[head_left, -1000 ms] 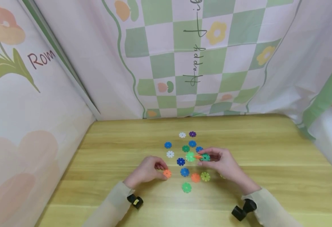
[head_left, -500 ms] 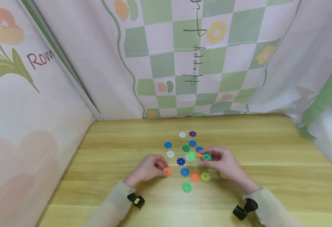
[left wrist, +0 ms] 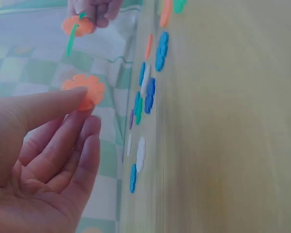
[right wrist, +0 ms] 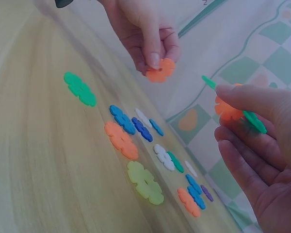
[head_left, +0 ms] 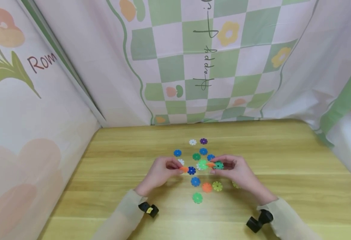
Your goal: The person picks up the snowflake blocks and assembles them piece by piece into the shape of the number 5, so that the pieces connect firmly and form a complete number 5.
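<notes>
My left hand point(head_left: 160, 171) pinches an orange snowflake disc point(left wrist: 93, 88), a flat plastic round with a notched edge, between thumb and forefinger. It is held above the table, turned nearly edge-on in the head view. My right hand point(head_left: 238, 170) pinches a joined piece: an orange snowflake disc point(right wrist: 227, 109) stands crosswise between a light green disc point(head_left: 202, 165) and a darker green disc point(right wrist: 255, 122). The light green disc points toward the left hand. A gap separates the left hand's disc from this piece.
Several loose snowflake discs lie flat on the wooden table point(head_left: 118, 200), among them a light green one point(head_left: 197, 198), an orange one point(head_left: 206, 187), a yellow-green one point(head_left: 217, 186) and a purple one point(head_left: 203, 141). A checked curtain point(head_left: 197, 60) hangs behind the table.
My left hand has moved right and away from me with its orange disc, which has turned from face-on to nearly edge-on. The right hand with the joined piece has barely moved.
</notes>
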`<state>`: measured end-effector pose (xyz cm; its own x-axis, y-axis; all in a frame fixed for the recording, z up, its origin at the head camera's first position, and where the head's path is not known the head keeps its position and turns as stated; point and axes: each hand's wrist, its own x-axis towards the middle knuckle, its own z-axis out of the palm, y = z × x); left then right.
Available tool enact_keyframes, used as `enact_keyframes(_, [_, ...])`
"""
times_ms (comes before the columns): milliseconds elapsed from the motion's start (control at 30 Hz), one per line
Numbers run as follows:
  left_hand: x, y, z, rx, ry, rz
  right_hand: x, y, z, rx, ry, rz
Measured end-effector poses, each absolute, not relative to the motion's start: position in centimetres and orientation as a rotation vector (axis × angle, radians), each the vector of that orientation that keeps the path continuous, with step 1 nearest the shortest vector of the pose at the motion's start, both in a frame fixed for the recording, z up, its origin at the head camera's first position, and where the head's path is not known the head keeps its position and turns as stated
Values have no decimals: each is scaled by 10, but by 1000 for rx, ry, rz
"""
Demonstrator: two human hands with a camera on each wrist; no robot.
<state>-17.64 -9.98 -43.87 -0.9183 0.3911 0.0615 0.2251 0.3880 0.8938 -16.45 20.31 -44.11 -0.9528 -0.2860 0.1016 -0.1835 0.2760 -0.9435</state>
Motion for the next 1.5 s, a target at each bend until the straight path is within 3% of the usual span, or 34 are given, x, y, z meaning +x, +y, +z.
enact_keyframes(1500, [-167, -66, -433, 590, 2429, 1750, -163, 190, -436, -500, 2497, -1628])
